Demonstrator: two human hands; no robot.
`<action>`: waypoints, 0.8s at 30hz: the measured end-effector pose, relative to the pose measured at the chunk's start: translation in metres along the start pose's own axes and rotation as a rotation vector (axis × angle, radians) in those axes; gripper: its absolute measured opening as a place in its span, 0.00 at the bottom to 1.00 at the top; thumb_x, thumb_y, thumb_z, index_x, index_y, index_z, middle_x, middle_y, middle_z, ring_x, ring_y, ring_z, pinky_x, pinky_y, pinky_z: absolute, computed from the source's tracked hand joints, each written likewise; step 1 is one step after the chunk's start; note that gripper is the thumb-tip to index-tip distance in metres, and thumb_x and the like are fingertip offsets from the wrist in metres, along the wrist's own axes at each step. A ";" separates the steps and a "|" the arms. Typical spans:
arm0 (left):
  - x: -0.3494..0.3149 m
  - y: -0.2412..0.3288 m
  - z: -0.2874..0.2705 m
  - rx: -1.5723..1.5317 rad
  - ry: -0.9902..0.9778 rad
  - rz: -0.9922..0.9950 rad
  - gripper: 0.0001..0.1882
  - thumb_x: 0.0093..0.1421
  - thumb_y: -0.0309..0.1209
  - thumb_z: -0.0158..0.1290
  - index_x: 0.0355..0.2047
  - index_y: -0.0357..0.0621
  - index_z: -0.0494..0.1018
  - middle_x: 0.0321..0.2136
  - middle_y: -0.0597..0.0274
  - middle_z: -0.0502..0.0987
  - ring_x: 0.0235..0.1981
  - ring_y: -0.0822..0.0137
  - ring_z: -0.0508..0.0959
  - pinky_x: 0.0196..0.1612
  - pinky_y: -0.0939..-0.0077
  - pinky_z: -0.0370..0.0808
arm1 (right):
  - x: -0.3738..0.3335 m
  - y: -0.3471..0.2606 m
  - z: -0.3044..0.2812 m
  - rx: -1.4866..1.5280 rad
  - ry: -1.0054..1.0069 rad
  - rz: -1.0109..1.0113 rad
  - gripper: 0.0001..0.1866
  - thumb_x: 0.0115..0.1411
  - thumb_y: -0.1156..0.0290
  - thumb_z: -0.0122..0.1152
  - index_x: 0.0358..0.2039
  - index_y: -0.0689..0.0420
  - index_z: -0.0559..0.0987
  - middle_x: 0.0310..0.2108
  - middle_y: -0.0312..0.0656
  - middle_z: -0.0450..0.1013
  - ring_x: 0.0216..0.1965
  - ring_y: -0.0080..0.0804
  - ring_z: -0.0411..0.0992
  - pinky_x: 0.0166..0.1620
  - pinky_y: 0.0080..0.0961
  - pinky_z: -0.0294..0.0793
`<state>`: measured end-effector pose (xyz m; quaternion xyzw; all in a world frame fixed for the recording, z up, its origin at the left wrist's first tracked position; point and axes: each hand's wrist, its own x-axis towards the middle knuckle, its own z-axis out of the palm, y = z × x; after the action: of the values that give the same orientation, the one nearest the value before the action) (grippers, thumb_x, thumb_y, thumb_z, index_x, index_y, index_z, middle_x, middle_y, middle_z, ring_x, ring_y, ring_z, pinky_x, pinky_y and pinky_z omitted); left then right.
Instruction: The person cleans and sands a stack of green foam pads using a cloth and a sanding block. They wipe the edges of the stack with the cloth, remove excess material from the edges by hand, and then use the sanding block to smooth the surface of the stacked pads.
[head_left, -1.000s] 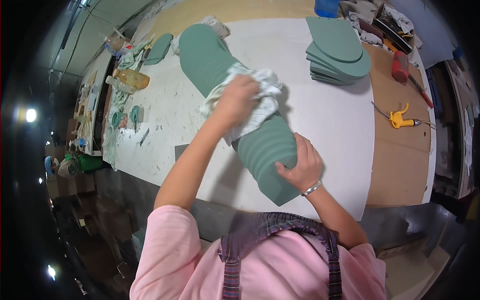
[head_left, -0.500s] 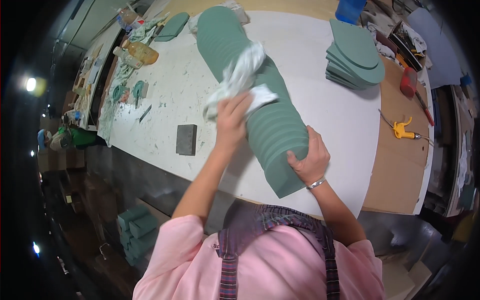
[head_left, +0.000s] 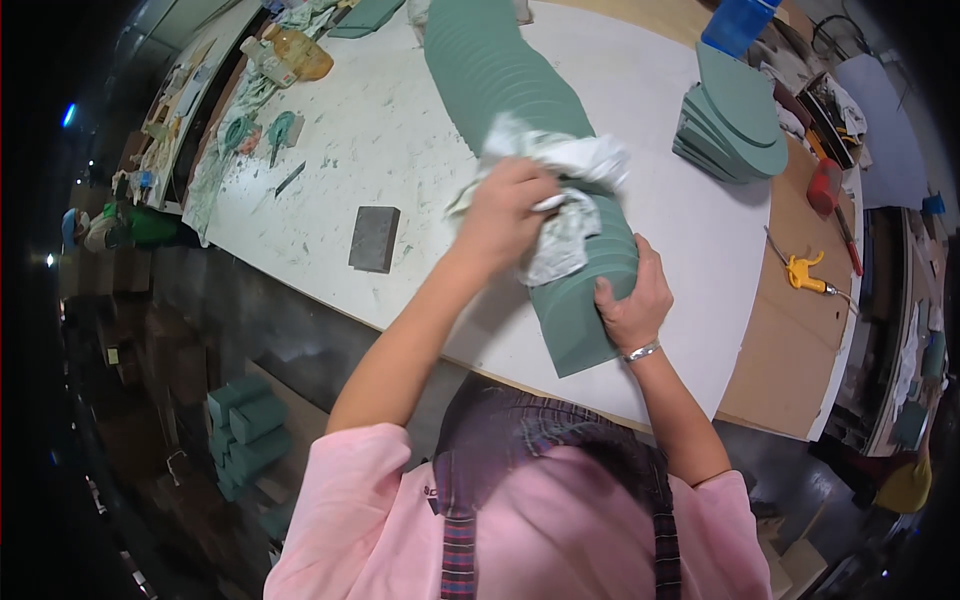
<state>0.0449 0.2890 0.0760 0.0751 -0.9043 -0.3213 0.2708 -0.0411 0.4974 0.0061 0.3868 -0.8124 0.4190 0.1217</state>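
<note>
A long row of overlapping green rounded panels [head_left: 505, 75] lies slantwise over the white tabletop, from the far middle down to the near edge. My left hand [head_left: 505, 215] is closed on a crumpled white cloth [head_left: 565, 250], which is pressed over the panels near the row's near end. Part of the row is hidden under the cloth. At the near end my right hand [head_left: 640, 305] grips the row's right side, its thumb on top and its fingers along the edge.
A fanned stack of green panels [head_left: 735, 115] stands at the far right. Beyond it are a red mallet [head_left: 825, 187] and a yellow air gun [head_left: 803, 270] on brown board. A dark grey block [head_left: 374, 239] lies left of my left hand, with bottles [head_left: 300, 53] farther back.
My left hand has brought the cloth along the row toward its near end and to the right. My right hand keeps its grip there. The view has shifted slightly.
</note>
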 end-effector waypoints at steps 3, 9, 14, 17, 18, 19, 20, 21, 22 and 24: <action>0.005 0.004 -0.005 0.032 -0.012 -0.097 0.08 0.48 0.20 0.61 0.31 0.38 0.77 0.33 0.54 0.76 0.38 0.50 0.77 0.43 0.61 0.74 | 0.000 -0.007 0.000 -0.027 -0.007 0.018 0.40 0.56 0.39 0.61 0.52 0.67 0.73 0.42 0.53 0.75 0.39 0.52 0.77 0.39 0.39 0.78; 0.028 0.012 0.021 0.185 -0.035 0.096 0.09 0.47 0.23 0.62 0.29 0.36 0.74 0.33 0.51 0.74 0.38 0.47 0.76 0.41 0.58 0.73 | -0.002 -0.004 0.003 -0.009 -0.005 0.005 0.40 0.55 0.39 0.61 0.52 0.67 0.73 0.41 0.53 0.76 0.38 0.51 0.77 0.38 0.39 0.79; -0.087 -0.016 -0.038 0.026 -0.039 -0.325 0.10 0.47 0.20 0.60 0.33 0.37 0.79 0.32 0.51 0.77 0.34 0.52 0.78 0.39 0.65 0.74 | 0.002 -0.003 -0.004 -0.051 0.012 0.011 0.42 0.54 0.39 0.62 0.52 0.67 0.73 0.41 0.52 0.76 0.36 0.49 0.77 0.36 0.38 0.79; -0.090 -0.016 -0.044 -0.001 0.083 -0.389 0.11 0.47 0.18 0.59 0.34 0.35 0.78 0.32 0.53 0.78 0.34 0.58 0.79 0.39 0.70 0.74 | 0.001 -0.006 -0.001 -0.052 -0.014 0.012 0.42 0.53 0.39 0.63 0.51 0.68 0.73 0.41 0.52 0.76 0.36 0.48 0.77 0.36 0.38 0.79; -0.077 -0.006 -0.045 0.015 0.210 -0.369 0.12 0.47 0.16 0.58 0.35 0.34 0.78 0.32 0.56 0.79 0.35 0.64 0.79 0.40 0.73 0.74 | 0.001 -0.006 -0.002 -0.053 -0.012 0.012 0.42 0.53 0.39 0.63 0.51 0.67 0.73 0.41 0.52 0.76 0.37 0.49 0.77 0.36 0.38 0.79; -0.053 0.007 -0.039 -0.052 0.206 -0.294 0.12 0.48 0.16 0.57 0.35 0.34 0.78 0.33 0.55 0.79 0.35 0.63 0.79 0.41 0.73 0.74 | 0.000 -0.004 -0.002 -0.059 -0.011 0.010 0.42 0.53 0.40 0.63 0.51 0.67 0.73 0.41 0.52 0.76 0.37 0.49 0.77 0.36 0.38 0.79; -0.036 0.015 -0.029 -0.091 0.185 -0.194 0.12 0.49 0.17 0.56 0.36 0.35 0.78 0.34 0.54 0.79 0.36 0.62 0.79 0.42 0.71 0.74 | 0.000 -0.003 -0.002 -0.059 -0.017 0.002 0.42 0.53 0.40 0.63 0.51 0.67 0.73 0.41 0.52 0.76 0.37 0.49 0.77 0.36 0.38 0.79; -0.024 0.021 -0.015 -0.124 0.195 -0.085 0.13 0.48 0.18 0.55 0.36 0.37 0.78 0.34 0.51 0.79 0.39 0.52 0.79 0.43 0.63 0.75 | -0.001 -0.004 0.000 -0.041 -0.011 0.005 0.41 0.53 0.40 0.63 0.52 0.67 0.73 0.41 0.52 0.76 0.37 0.49 0.77 0.37 0.38 0.79; -0.027 0.025 0.003 -0.141 0.168 -0.096 0.13 0.48 0.18 0.54 0.36 0.38 0.77 0.37 0.50 0.78 0.42 0.50 0.78 0.45 0.61 0.74 | -0.001 -0.004 0.001 -0.029 -0.006 0.009 0.41 0.53 0.40 0.63 0.52 0.67 0.73 0.41 0.52 0.76 0.37 0.49 0.77 0.37 0.39 0.79; -0.066 0.023 0.019 0.063 0.217 -0.085 0.12 0.47 0.18 0.55 0.34 0.37 0.77 0.38 0.49 0.78 0.44 0.50 0.77 0.47 0.59 0.74 | -0.004 -0.002 0.002 -0.029 -0.019 0.012 0.41 0.53 0.40 0.63 0.52 0.67 0.73 0.41 0.52 0.76 0.37 0.50 0.77 0.37 0.39 0.79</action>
<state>0.0908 0.3382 0.0489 0.1560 -0.8755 -0.2938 0.3505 -0.0369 0.4971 0.0044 0.3841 -0.8217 0.4044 0.1171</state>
